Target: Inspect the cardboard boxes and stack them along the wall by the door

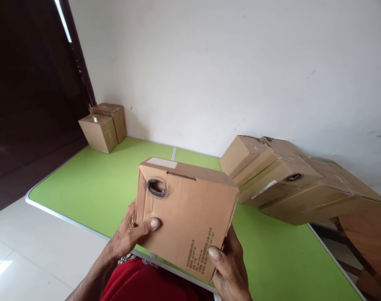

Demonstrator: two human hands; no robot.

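over the near table [99,188] edge | box [187,213] tilted, off the surface | left hand [128,236] grips its left side, right hand [229,267] its lower corner | step: likely holding it up; a set-down needs bare green ahead

Matt cardboard box [184,213], smooth green tabletop [96,188].

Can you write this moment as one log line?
left hand: grips box side | right hand: grips box corner | box: held over green table | box pile: against wall
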